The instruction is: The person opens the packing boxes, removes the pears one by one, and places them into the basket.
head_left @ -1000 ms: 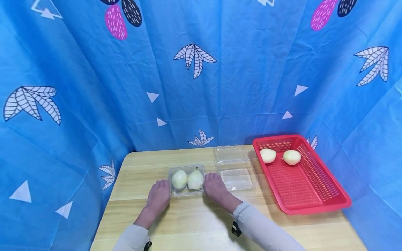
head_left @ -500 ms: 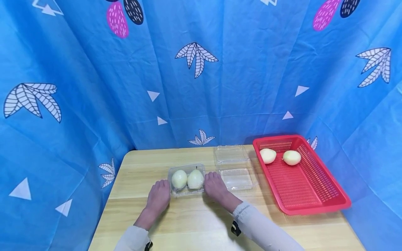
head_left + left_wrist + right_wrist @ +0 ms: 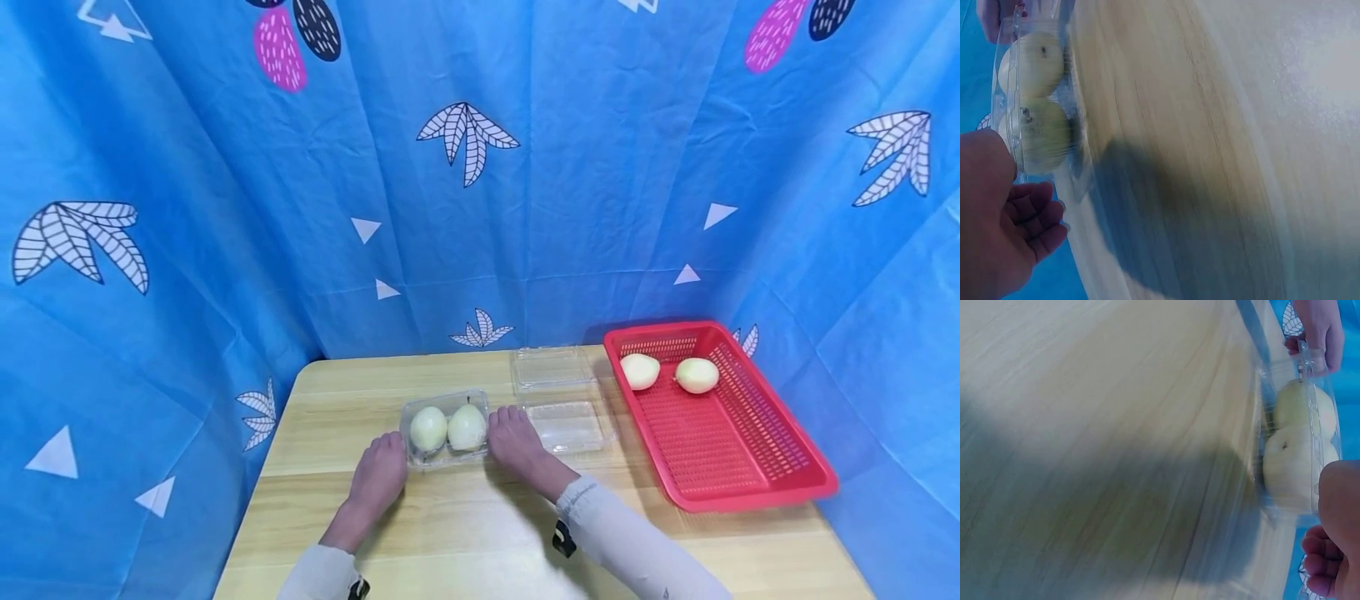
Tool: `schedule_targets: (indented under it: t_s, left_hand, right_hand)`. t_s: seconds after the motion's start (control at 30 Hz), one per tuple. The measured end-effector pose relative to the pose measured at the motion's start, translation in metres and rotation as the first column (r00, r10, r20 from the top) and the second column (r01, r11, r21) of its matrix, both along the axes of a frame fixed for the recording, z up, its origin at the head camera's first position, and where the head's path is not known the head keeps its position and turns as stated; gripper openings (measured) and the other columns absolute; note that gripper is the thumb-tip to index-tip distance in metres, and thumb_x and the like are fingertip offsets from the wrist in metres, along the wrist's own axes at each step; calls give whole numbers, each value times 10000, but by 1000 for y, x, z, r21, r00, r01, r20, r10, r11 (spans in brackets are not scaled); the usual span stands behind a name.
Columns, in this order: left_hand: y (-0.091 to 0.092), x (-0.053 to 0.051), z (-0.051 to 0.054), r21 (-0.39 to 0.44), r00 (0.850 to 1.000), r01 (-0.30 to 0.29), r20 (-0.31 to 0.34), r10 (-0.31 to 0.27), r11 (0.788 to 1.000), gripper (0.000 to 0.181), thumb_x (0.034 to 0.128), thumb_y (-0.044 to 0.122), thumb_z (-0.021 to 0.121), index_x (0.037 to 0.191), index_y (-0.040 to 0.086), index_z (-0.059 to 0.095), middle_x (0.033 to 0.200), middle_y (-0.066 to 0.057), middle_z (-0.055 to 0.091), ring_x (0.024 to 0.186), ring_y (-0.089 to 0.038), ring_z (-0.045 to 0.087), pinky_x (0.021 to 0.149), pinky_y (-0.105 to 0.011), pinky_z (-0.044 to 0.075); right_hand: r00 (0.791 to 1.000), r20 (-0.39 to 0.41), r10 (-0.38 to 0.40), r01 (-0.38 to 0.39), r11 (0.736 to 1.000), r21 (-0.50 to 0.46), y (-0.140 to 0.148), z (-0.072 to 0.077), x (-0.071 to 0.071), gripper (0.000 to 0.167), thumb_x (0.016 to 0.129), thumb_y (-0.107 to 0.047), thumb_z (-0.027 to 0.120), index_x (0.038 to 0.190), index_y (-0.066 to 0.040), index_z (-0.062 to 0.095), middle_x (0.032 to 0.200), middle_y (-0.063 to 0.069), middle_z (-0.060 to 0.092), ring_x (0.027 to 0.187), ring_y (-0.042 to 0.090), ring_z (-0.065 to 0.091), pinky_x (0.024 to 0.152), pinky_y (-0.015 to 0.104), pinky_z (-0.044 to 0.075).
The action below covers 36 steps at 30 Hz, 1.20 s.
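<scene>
Hands (image 3: 379, 473) (image 3: 517, 444), two, in a grip on one clear container (image 3: 450, 402); two pears (image 3: 428, 429) (image 3: 467, 427) inside, two more (image 3: 640, 372) (image 3: 697, 376) in one basket (image 3: 712, 454)

A blue leaf-patterned curtain (image 3: 600, 183) hangs behind the pale wooden table (image 3: 450, 533).

No readable text
The curtain (image 3: 581, 217) bears only printed leaves (image 3: 472, 154), triangles (image 3: 365, 229) and ovals (image 3: 279, 52), neither letters nor numbers. A dark mark (image 3: 665, 592) on the right sleeve (image 3: 637, 542) is too tiny to make out.
</scene>
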<state>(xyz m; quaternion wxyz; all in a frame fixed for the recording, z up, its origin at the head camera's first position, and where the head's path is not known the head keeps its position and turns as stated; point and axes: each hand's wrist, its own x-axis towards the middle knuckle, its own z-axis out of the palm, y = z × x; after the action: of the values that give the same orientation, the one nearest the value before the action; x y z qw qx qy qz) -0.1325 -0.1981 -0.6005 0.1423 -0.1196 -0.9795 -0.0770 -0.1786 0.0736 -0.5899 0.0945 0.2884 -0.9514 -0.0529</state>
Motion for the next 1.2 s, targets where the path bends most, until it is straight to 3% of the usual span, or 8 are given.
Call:
schedule_targets:
  t_s: [0.1, 0.2, 0.33, 0.47, 0.7, 0.77, 0.9, 1.2]
  left_hand:
    - [-1, -2, -1, 124, 994, -50, 98, 38, 991, 198, 1053, 85, 502, 999, -64, 620, 775, -100, 588, 669, -223, 555, 593, -384, 519]
    - [-3, -3, 0, 317, 964, -153, 256, 71, 936, 222, 1076, 141, 476, 1072, -30, 619, 802, -64, 589, 705, -185, 553, 645, -354, 516]
    - [-6, -2, 4, 520, 920, -271, 388, 59, 810, 227, 1086, 162, 465, 1121, -12, 605, 804, -65, 596, 703, -163, 545, 636, -305, 480]
    - [-9, -1, 4, 622, 909, -312, 416, 34, 718, 209, 1076, 153, 512, 1118, -20, 622, 847, -77, 648, 743, -131, 577, 651, -257, 488]
    - [-13, -1, -2, 781, 871, -412, 488, -48, 469, 185, 1059, 91, 544, 1103, -73, 616, 813, -110, 648, 696, -131, 600, 631, -273, 559]
    - [-14, -1, -3, 799, 862, -431, 502, -71, 419, 191, 1065, 78, 523, 1100, -88, 610, 809, -100, 646, 688, -133, 605, 630, -282, 571]
    - [-17, -1, -3, 812, 842, -469, 530, -102, 346, 223, 1072, 86, 508, 1110, -108, 612, 827, -84, 657, 698, -134, 622, 648, -285, 589]
    - [-18, -1, -7, 810, 809, -540, 574, -127, 227, 280, 1061, 104, 550, 1181, -137, 625, 864, -68, 680, 727, -136, 664, 695, -276, 626]
  right_hand:
    - [1000, 1, 2, -2, 1000, -1, 0, 1, -1, 118, 932, -64, 467, 970, -37, 576, 847, 59, 509, 792, 202, 469, 753, 333, 494]
    - [1000, 19, 9, -9, 1000, 0, 0, 2, -3, 118, 962, -79, 461, 972, -42, 572, 848, 53, 500, 794, 197, 457, 751, 325, 482]
    - [999, 31, 21, -21, 1000, 10, -1, 1, -5, 115, 969, -82, 467, 979, -39, 573, 853, 52, 499, 799, 194, 448, 754, 321, 475]
    - [999, 22, 28, -29, 999, 37, -2, 2, -6, 131, 923, -42, 481, 1007, -27, 581, 870, 58, 517, 813, 196, 462, 761, 322, 490]
    - [998, 49, 30, -32, 999, 31, -2, 3, -12, 144, 915, -39, 497, 1033, -25, 577, 895, 62, 527, 831, 198, 471, 764, 321, 497]
    - [997, 70, 29, -32, 999, 36, -2, 3, -14, 152, 919, -45, 490, 1046, -26, 570, 909, 62, 526, 845, 198, 470, 786, 325, 503]
    - [995, 93, 40, -42, 999, 29, -2, 4, -17, 155, 930, -58, 476, 1052, -34, 567, 928, 60, 532, 865, 195, 482, 821, 334, 520]
    - [991, 103, 86, -95, 992, 80, 0, 8, -25, 179, 953, -71, 471, 1075, -33, 597, 955, 55, 552, 903, 199, 508, 846, 331, 514]
